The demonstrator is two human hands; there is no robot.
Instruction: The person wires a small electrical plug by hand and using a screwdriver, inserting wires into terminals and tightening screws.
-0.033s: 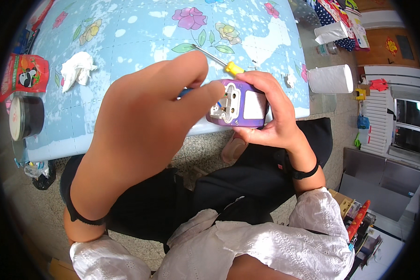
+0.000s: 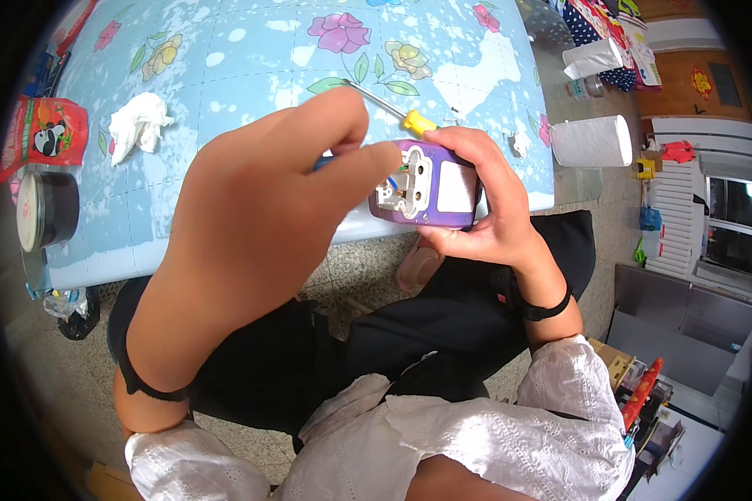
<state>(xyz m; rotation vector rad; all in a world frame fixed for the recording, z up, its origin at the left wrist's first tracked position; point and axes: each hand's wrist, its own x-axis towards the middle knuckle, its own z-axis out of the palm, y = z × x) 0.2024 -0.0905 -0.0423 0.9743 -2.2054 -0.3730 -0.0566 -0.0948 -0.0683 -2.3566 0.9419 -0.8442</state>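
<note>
My right hand (image 2: 489, 188) is closed round a small purple plastic device (image 2: 405, 219), fingers over its far side and thumb under its near edge. A white label covers part of its face. Its left end lies open, showing a white inner part (image 2: 418, 181) with dark holes and thin coloured wires. At that open end my left hand (image 2: 259, 192) is closed, thumb tip against the device. A bit of something blue (image 2: 322, 163) shows between thumb and curled fingers; its kind is hidden. A screwdriver (image 2: 416, 122) with a yellow handle lies just beyond the device.
A flowered blue cloth (image 2: 251, 67) covers the table. Crumpled tissue (image 2: 138, 125), a red bag (image 2: 54, 134) and a lidded round tub (image 2: 46, 209) stand left. Small bits (image 2: 518, 144) lie near the right edge. A white paper roll (image 2: 593, 142) is farther right.
My left hand has shifted very slightly, and the device has tilted a little. My right hand keeps its hold.
</note>
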